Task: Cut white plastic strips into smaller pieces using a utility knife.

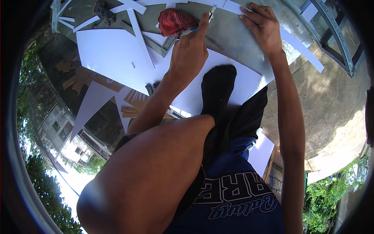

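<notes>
My left hand [189, 52] is closed around a utility knife [211, 14], its index finger stretched along it toward the metal tip. Most of the handle is hidden under the fingers, with a bit of blue showing. The tip lies close to a long white strip [232, 6] near the far edge of the view. On that strip the fingertips of my right hand [263, 27] press, thumb and fingers close together. A red and black cloth bundle [175, 22] sits just left of the knife. Beyond my right wrist, a white strip [302, 48] slants toward the right.
A large white sheet [105, 48] covers the near work surface, with my black-socked foot [219, 82] on it. Grey flat bars [154, 46] and another white strip [140, 39] lie across it. Brown cardboard scraps [93, 78] are at left; a metal frame [337, 43] stands at far right.
</notes>
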`<state>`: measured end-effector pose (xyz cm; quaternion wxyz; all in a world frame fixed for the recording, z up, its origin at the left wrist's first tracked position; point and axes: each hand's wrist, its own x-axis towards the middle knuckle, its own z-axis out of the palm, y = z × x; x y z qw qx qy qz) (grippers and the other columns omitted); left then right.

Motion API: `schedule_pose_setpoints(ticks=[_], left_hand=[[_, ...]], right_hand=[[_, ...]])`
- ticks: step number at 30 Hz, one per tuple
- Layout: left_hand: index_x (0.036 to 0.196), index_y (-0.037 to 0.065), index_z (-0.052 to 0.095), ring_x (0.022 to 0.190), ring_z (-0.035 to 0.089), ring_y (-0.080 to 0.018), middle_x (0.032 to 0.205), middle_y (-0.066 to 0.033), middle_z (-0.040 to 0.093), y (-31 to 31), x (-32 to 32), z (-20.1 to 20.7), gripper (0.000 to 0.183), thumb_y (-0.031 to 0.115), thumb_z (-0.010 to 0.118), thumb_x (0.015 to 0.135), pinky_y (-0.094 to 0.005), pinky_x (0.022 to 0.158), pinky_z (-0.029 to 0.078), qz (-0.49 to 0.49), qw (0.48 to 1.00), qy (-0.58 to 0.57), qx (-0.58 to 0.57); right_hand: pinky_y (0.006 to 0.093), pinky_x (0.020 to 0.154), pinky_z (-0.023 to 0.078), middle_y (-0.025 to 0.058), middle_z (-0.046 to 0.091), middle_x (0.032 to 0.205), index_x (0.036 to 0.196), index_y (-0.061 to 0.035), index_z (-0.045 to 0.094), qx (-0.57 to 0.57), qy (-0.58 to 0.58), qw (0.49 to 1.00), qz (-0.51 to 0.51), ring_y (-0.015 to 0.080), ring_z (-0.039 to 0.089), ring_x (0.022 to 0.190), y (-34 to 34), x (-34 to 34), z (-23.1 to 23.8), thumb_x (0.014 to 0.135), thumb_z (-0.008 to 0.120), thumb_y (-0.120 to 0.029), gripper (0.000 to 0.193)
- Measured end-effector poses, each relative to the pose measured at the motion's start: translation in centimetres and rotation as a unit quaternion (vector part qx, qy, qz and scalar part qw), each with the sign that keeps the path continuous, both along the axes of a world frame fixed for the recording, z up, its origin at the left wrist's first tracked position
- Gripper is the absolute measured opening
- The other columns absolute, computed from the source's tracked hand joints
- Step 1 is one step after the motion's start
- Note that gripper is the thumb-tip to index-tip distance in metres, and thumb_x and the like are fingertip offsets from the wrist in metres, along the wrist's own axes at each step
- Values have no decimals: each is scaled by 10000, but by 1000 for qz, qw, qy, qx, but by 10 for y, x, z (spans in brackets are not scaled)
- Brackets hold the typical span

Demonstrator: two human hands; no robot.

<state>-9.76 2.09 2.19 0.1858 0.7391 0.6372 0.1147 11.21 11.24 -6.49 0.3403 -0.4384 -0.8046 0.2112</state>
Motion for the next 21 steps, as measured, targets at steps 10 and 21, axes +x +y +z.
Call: schedule_pose_setpoints(ticks=[10, 21], left_hand=[[1467, 38, 349, 709, 680, -358, 822, -205, 665, -4, 4, -15, 733, -57, 591, 781, -451, 658, 563, -20, 999, -16, -40], [1453, 24, 367, 693, 671, -381, 772, -203, 657, 2, 8, -10, 719, -58, 583, 773, -471, 643, 549, -28, 997, -4, -71]], right_hand=[[351, 796, 530, 78, 693, 1045, 1006, -75, 757, -23, -16, 999, -28, 248, 623, 928, -30, 65, 8, 746, 782, -95, 262], [345, 775, 538, 78, 709, 965, 1118, -91, 712, -33, -2, 997, -66, 245, 644, 876, -30, 37, 14, 732, 804, -119, 398]])
